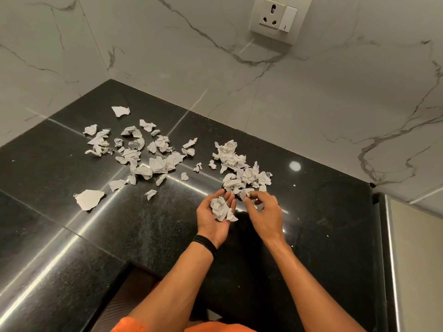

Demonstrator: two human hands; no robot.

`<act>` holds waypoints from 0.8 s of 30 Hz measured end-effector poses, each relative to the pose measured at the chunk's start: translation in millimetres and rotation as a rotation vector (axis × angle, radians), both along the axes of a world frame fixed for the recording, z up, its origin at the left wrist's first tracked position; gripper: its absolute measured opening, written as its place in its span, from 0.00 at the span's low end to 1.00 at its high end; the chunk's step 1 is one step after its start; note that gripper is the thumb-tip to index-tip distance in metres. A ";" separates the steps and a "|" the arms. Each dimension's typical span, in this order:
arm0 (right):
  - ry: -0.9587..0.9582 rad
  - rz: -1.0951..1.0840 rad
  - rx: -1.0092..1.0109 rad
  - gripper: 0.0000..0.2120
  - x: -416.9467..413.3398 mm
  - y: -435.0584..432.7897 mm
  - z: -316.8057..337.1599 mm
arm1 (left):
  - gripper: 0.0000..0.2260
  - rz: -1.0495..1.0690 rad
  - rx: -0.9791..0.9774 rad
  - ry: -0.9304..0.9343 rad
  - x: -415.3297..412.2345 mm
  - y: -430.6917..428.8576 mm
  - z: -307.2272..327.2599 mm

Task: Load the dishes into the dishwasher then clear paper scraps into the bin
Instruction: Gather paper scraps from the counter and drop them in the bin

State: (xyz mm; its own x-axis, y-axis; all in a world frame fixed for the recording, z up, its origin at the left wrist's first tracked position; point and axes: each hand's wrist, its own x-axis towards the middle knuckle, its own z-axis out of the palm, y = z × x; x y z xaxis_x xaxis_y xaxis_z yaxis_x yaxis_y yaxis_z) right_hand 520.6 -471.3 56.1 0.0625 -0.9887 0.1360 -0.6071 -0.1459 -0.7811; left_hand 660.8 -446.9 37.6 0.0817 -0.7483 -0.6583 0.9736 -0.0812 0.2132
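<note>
Cropped both forearms [172,295] and an orange garment [127,325] at the bottom edge. Lost the dark surface [48,212] past the left edge and the wall socket [275,17] at the top. Could not read the ink marks on the paper scraps [227,153]. Hid the palm of the left hand [206,218] under a crumpled wad [221,208]. Could not tell what the right hand [263,214] pinched, if anything.

Paper scraps [157,164] several dozen; hands two: left hand [206,220], right hand [263,212]; socket [273,16] one
</note>
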 end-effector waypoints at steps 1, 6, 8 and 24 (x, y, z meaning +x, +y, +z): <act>-0.039 0.051 -0.004 0.04 3.6 2.4 5.4 | 0.18 -0.015 -0.017 -0.005 -1.2 0.1 1.0; -0.124 0.205 0.113 0.09 9.5 4.7 11.9 | 0.14 -0.080 -0.086 0.015 -9.3 0.6 10.1; -0.195 0.125 0.129 0.08 2.7 6.3 11.1 | 0.17 -0.059 -0.097 0.035 -10.4 -1.4 10.1; -0.472 0.090 0.275 0.08 12.3 19.9 25.3 | 0.13 -0.105 -0.078 -0.060 -12.2 -2.9 10.3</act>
State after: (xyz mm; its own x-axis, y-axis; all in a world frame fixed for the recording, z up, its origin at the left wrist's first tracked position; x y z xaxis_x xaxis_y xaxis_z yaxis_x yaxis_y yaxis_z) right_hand 532.8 -451.4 81.4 0.1430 -0.9854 -0.0924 -0.1759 0.0666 -0.9821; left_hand 648.6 -449.8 47.9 0.0374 -0.8034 -0.5942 0.9459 -0.1633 0.2803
